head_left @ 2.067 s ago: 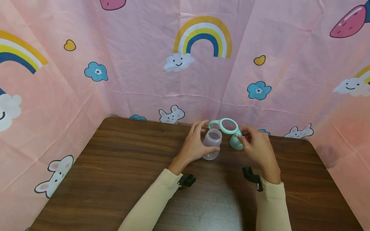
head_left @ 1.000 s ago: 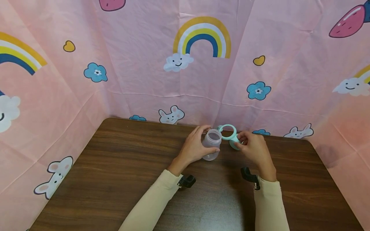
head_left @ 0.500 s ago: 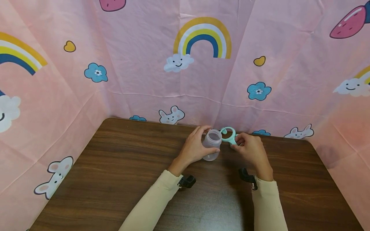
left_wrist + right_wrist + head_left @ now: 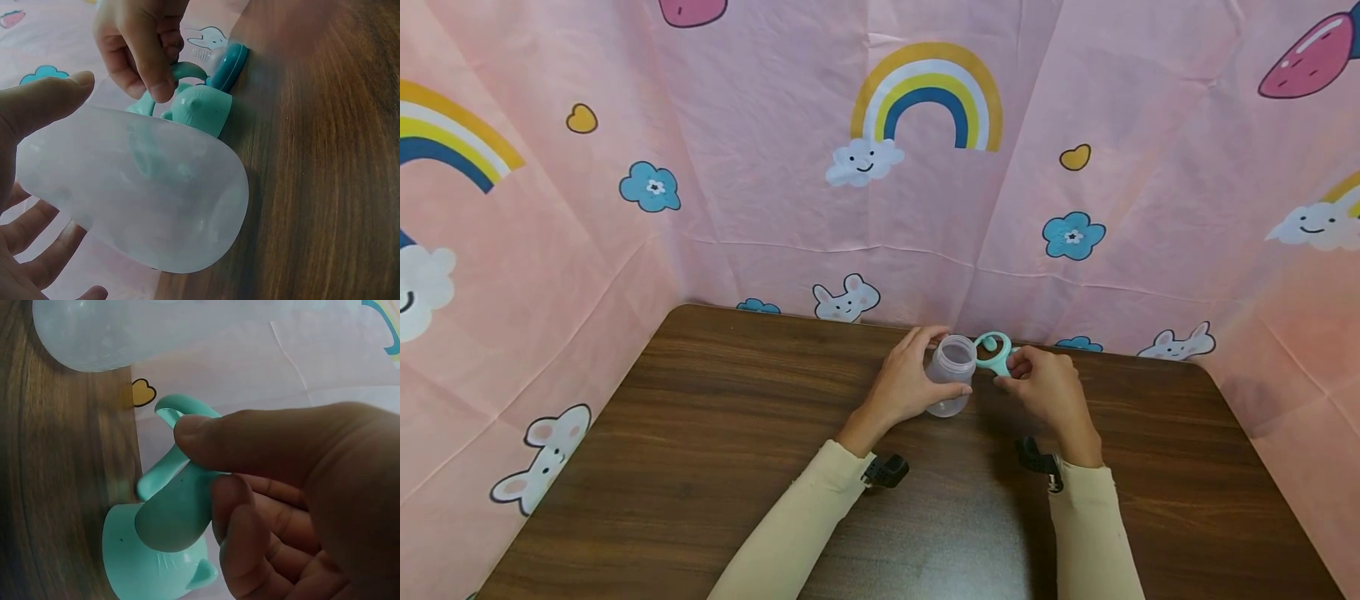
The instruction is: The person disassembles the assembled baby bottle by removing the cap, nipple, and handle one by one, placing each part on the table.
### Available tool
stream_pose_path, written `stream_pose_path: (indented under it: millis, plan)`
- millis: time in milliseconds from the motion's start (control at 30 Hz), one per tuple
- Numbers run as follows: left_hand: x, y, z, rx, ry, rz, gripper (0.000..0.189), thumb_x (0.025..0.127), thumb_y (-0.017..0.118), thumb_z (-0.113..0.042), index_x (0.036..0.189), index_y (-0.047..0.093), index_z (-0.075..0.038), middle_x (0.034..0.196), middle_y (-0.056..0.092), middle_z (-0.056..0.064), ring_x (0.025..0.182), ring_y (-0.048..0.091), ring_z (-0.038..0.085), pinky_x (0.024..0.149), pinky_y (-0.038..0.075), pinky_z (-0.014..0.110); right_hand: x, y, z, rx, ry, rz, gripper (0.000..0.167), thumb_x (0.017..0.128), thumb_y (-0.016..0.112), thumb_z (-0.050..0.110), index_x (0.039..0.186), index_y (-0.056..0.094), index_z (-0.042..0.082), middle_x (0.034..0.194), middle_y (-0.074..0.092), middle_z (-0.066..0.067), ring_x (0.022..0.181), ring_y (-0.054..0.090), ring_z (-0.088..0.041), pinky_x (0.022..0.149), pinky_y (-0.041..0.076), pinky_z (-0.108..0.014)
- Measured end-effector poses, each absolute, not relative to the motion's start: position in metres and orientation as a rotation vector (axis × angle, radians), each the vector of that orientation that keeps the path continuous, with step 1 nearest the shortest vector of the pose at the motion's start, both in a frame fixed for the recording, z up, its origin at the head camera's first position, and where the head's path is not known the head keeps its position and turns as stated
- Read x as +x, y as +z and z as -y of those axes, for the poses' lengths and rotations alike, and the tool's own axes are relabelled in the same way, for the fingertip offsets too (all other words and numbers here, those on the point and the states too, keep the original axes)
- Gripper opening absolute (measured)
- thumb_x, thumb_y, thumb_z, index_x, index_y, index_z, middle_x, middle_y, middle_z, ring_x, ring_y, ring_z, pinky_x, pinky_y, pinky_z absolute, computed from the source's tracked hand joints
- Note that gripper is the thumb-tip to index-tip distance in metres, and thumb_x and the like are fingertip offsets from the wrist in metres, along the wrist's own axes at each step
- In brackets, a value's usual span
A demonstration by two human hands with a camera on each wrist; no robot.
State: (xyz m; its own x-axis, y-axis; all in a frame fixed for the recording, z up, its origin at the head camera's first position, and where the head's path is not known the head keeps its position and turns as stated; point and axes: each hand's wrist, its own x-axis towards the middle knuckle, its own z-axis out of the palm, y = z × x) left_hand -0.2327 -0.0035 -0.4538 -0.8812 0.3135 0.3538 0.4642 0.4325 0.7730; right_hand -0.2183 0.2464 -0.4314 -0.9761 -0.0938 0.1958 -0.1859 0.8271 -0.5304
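In the head view my left hand (image 4: 901, 382) holds a translucent baby bottle (image 4: 951, 406), thumb on the near side and fingers behind. The bottle stands upright on the table with its threaded mouth uncovered. Beside it, my right hand (image 4: 1052, 392) pinches a mint-green two-handled bottle ring (image 4: 997, 365) by one handle. The ring's loop is right next to the bottle's neck; whether they touch I cannot tell. Under the right hand, a mint cap (image 4: 140, 559) with small ears stands on the table. The left wrist view also shows a teal collar (image 4: 231, 67) with a clear teat (image 4: 211, 57).
The brown wooden table (image 4: 737, 433) ends at the back against a pink printed cloth (image 4: 760, 183), close behind the bottle and ring. Black wrist cameras sit on both forearms, over the table.
My right hand has moved slightly left and toward me, lowering and turning the ring beside the bottle's neck. My left hand and the bottle have stayed nearly still.
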Motion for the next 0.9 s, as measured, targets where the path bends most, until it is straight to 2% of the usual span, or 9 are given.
stream_pose_path:
  millis: [100,200,267,333,433,533,900]
  plan:
    - [-0.232,-0.4532,0.0033,-0.689,-1.439,2.521,0.091,0.079,0.104,-0.033,0.153,0.058,-0.009,0.139,0.065,0.007,0.127,0.064,0.027,0.107,0.053,0.05,-0.2192,-0.4326,-0.2459,0.207,0.838,2.858,0.026,0.091,0.093,0.017,0.102,0.077,0.0,0.092,0.081,-0.012,0.086,0.079,-0.032,0.097,0.052,-0.07]
    - [-0.2319,-0.453,0.0028,-0.686,-1.44,2.523,0.09,0.079,0.104,-0.033,0.153,0.058,-0.011,0.139,0.065,0.007,0.127,0.063,0.027,0.107,0.052,0.05,-0.2198,-0.4336,-0.2458,0.202,0.841,2.86,0.026,0.091,0.093,0.018,0.102,0.077,0.001,0.092,0.081,-0.012,0.088,0.079,-0.034,0.104,0.035,-0.084]
    - [-0.2319,-0.453,0.0025,-0.685,-1.439,2.526,0.09,0.079,0.104,-0.032,0.153,0.058,-0.011,0.14,0.065,0.007,0.128,0.063,0.028,0.108,0.052,0.05,-0.2202,-0.4344,-0.2459,0.204,0.844,2.859,0.026,0.091,0.093,0.018,0.102,0.077,0.001,0.092,0.081,-0.012,0.087,0.079,-0.033,0.104,0.039,-0.081]
    - [-0.2319,-0.4529,0.0023,-0.686,-1.438,2.527,0.09,0.079,0.104,-0.032,0.153,0.058,-0.01,0.14,0.065,0.008,0.128,0.063,0.028,0.108,0.052,0.05,-0.2208,-0.4354,-0.246,0.209,0.854,2.857,0.026,0.091,0.093,0.017,0.102,0.077,0.0,0.092,0.081,-0.012,0.085,0.079,-0.032,0.102,0.048,-0.074]
    - [-0.2324,-0.4534,0.0021,-0.69,-1.441,2.525,0.091,0.079,0.103,-0.032,0.154,0.058,-0.008,0.141,0.065,0.008,0.128,0.063,0.028,0.108,0.052,0.05,-0.2221,-0.4371,-0.2459,0.226,0.857,2.853,0.025,0.09,0.093,0.015,0.101,0.077,0.0,0.091,0.081,-0.012,0.082,0.079,-0.03,0.083,0.061,-0.057]
    - [-0.2328,-0.4543,0.0019,-0.693,-1.434,2.523,0.089,0.08,0.103,-0.033,0.153,0.058,-0.009,0.141,0.065,0.008,0.127,0.063,0.028,0.107,0.052,0.049,-0.2231,-0.4385,-0.2448,0.248,0.85,2.853,0.023,0.09,0.093,0.013,0.1,0.077,-0.001,0.09,0.08,-0.012,0.081,0.078,-0.03,0.078,0.063,-0.054]
    - [-0.2325,-0.4573,0.0019,-0.693,-1.426,2.53,0.088,0.08,0.103,-0.033,0.153,0.058,-0.011,0.142,0.065,0.007,0.127,0.064,0.026,0.107,0.053,0.047,-0.2242,-0.4418,-0.2417,0.272,0.827,2.885,0.02,0.091,0.09,0.012,0.099,0.077,-0.002,0.09,0.08,-0.012,0.082,0.077,-0.031,0.079,0.063,-0.053]
